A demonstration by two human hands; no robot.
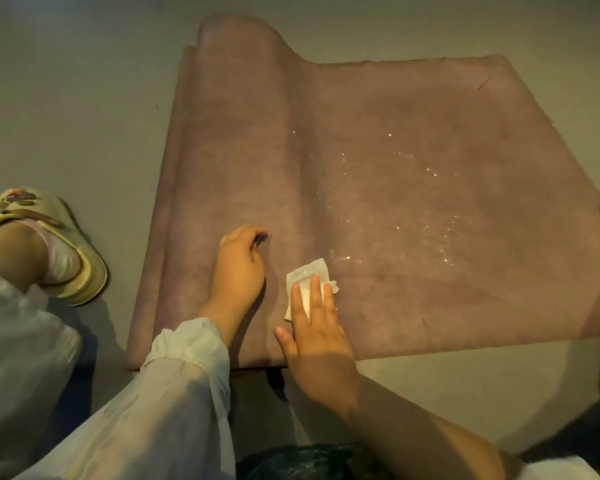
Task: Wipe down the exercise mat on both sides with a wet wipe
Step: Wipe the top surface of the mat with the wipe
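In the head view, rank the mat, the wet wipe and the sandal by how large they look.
1. mat, by far
2. sandal, though it sits nearer the camera edge
3. wet wipe, partly covered by the right hand

Matt mauve foam-like exercise mat (430, 140) with glistening wet specks, thin white fibrous wet wipe (307, 271), smooth matt floor (66, 98), sheer pale cloth sleeve (174, 393)

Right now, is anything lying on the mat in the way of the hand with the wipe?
Nothing visible does. The right hand presses the wet wipe flat on the mat, and only wet droplets lie ahead. The left hand rests beside it, on the rolled part.
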